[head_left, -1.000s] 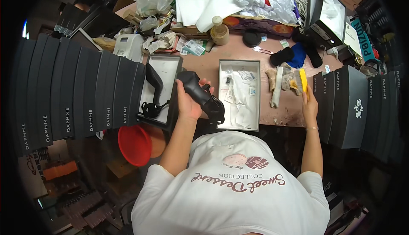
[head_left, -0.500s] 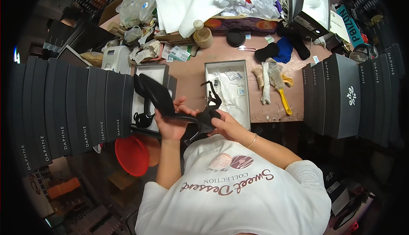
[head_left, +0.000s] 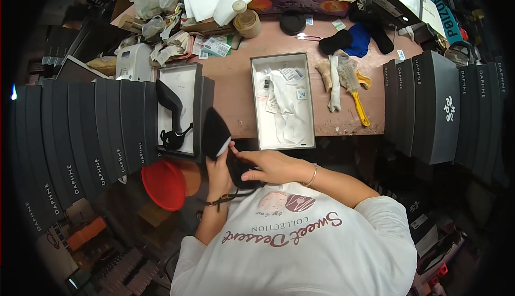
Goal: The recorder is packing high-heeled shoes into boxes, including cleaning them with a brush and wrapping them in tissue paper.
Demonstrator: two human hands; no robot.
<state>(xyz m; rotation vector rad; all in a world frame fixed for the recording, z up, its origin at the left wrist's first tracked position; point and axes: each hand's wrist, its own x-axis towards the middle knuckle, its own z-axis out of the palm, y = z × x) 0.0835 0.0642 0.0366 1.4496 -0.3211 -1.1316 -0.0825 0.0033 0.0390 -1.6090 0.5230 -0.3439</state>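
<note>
A black high-heeled shoe (head_left: 216, 133) is held close to my chest, its pointed toe tilted up and away. My left hand (head_left: 216, 173) grips it from below near the front, and a thin strap hangs across that wrist. Against the shoe's rear part lies my right hand (head_left: 274, 167), thumb and fingers on either side of the dark material; my hands partly hide the heel. Its matching black shoe (head_left: 170, 103) rests in a grey shoebox (head_left: 197, 89) on the left. Straight ahead stands an open shoebox (head_left: 309, 108) holding white tissue paper (head_left: 284, 100) and small packets.
Rows of dark shoeboxes flank me, one row on the left (head_left: 104, 129) and another on the right (head_left: 437, 108). A yellow-handled brush (head_left: 358, 105), a bottle (head_left: 247, 23) and a blue cloth (head_left: 360, 41) lie farther back. Below left is a red round stool (head_left: 161, 186).
The shoe has swung round and come nearer my body, its strap now over my left wrist. My right hand has shifted left along it. The whole view has tilted slightly.
</note>
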